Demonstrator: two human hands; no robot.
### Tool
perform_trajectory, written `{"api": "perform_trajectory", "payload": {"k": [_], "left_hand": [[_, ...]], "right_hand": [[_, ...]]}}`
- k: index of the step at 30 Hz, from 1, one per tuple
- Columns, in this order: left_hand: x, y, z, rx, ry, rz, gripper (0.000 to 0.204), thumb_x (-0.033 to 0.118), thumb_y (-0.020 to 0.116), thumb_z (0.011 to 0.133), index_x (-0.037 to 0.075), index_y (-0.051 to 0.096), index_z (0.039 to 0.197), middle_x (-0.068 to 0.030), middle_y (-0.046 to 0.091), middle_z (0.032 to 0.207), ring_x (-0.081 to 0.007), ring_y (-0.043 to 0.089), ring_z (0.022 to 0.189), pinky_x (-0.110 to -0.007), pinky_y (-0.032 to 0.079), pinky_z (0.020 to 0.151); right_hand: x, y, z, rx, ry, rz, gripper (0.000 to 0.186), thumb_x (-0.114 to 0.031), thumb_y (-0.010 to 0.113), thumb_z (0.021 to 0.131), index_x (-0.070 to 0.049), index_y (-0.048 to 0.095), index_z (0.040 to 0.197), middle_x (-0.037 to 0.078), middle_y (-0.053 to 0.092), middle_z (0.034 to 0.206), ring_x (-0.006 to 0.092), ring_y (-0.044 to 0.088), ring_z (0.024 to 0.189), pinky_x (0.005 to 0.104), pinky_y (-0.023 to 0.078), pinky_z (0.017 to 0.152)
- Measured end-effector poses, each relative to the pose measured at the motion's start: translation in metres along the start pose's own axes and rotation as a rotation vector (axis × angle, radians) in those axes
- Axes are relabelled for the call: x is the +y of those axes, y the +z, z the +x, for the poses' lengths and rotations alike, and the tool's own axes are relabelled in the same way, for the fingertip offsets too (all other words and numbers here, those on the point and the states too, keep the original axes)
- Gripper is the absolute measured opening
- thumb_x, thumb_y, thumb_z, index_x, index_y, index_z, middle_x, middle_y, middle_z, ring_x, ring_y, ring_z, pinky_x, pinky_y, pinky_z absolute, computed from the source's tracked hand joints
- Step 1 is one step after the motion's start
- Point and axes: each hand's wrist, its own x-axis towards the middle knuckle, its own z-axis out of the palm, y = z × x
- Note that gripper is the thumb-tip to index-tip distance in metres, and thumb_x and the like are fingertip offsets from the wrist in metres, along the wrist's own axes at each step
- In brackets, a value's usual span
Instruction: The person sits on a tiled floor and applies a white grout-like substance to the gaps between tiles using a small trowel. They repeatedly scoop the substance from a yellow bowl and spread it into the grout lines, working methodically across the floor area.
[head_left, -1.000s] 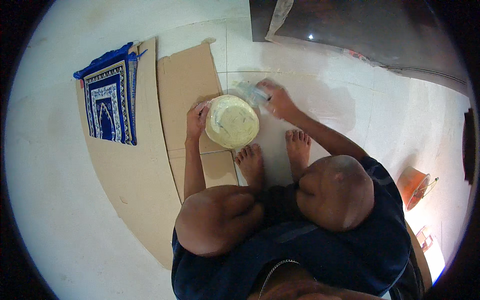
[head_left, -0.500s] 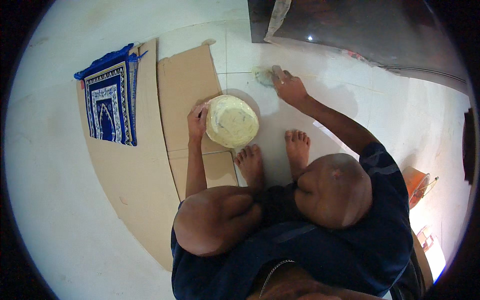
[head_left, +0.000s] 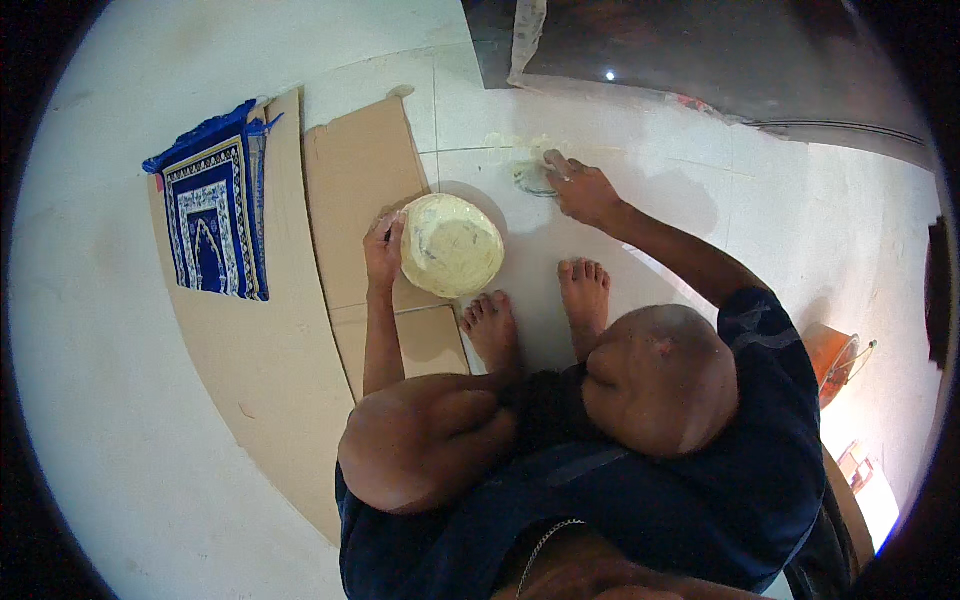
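Note:
My left hand (head_left: 384, 245) is closed on the rim of a round bowl (head_left: 452, 246), whose inside is coated with pale yellow paste. The bowl is in front of my left foot, beside cardboard. Farther right, my right hand (head_left: 585, 190) is closed around a small, flat, rounded spreading tool (head_left: 533, 178), pressed to the white tiled floor (head_left: 640, 185). My fingers cover part of this tool, so its exact kind is unclear. Just beyond it, a thin yellowish smear of paste (head_left: 508, 143) lies along a tile joint.
Cardboard sheets (head_left: 255, 370) cover the floor at left, with a folded blue patterned prayer rug (head_left: 215, 215) on top. A dark glossy panel (head_left: 700, 60) edged with plastic film stands at the far right. An orange bucket (head_left: 828, 362) lies tipped near the right side.
My right hand has drawn the spreading tool nearer to me, off the tile joint, where the paste smear now shows more. My left hand keeps its hold on the bowl. The view has shifted slightly.

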Motion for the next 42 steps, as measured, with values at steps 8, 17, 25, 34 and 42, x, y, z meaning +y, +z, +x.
{"api": "perform_trajectory", "payload": {"k": [8, 17, 25, 34, 42], "left_hand": [[0.015, -0.007, 0.019, -0.202, -0.109, 0.249, 0.024, 0.018, 0.056, 0.091, 0.002, 0.064, 0.107, -0.0134, 0.065, 0.099, -0.0222, 0.061, 0.089, -0.032, 0.047, 0.081], [0.023, 0.001, 0.055, -0.333, 0.094, 0.157, 0.019, 0.016, 0.059, 0.088, 0.005, 0.068, 0.101, -0.0109, 0.066, 0.085, -0.0209, 0.062, 0.080, -0.030, 0.049, 0.074], [0.001, 0.003, 0.050, -0.305, 0.058, 0.122, 0.018, 0.017, 0.060, 0.087, 0.006, 0.069, 0.098, -0.0114, 0.065, 0.082, -0.0232, 0.060, 0.079, -0.033, 0.047, 0.075], [0.001, 0.004, 0.046, -0.264, 0.147, 0.152, 0.019, 0.018, 0.060, 0.087, 0.005, 0.068, 0.099, -0.0116, 0.064, 0.085, -0.0232, 0.058, 0.075, -0.033, 0.046, 0.071], [0.005, 0.002, 0.040, -0.265, -0.009, 0.059, 0.022, 0.016, 0.060, 0.088, 0.001, 0.066, 0.103, -0.0074, 0.065, 0.091, -0.0143, 0.060, 0.082, -0.027, 0.048, 0.076]], "right_hand": [[-0.089, -0.054, 0.036, 0.063, -0.283, 0.316, 0.036, -0.016, 0.062, 0.074, -0.003, 0.055, 0.107, 0.018, 0.049, 0.117, 0.0354, 0.059, 0.094, 0.0446, 0.051, 0.080], [-0.162, 0.022, 0.049, -0.213, -0.159, 0.408, 0.042, -0.015, 0.054, 0.081, -0.001, 0.046, 0.120, 0.024, 0.057, 0.094, 0.0364, 0.062, 0.082, 0.0485, 0.051, 0.070], [-0.145, 0.044, 0.015, -0.200, -0.537, 0.409, 0.034, -0.018, 0.054, 0.083, -0.002, 0.056, 0.113, 0.024, 0.060, 0.099, 0.0409, 0.061, 0.083, 0.0475, 0.050, 0.072], [-0.078, -0.007, 0.048, -0.269, 0.059, 1.212, 0.036, -0.028, 0.064, 0.082, -0.006, 0.062, 0.111, 0.014, 0.064, 0.094, 0.0212, 0.062, 0.085, 0.0328, 0.048, 0.079], [0.000, -0.002, 0.044, 0.372, 0.126, 0.443, 0.039, -0.024, 0.062, 0.081, -0.014, 0.058, 0.119, 0.013, 0.052, 0.118, 0.0292, 0.060, 0.092, 0.0380, 0.051, 0.083]]}}
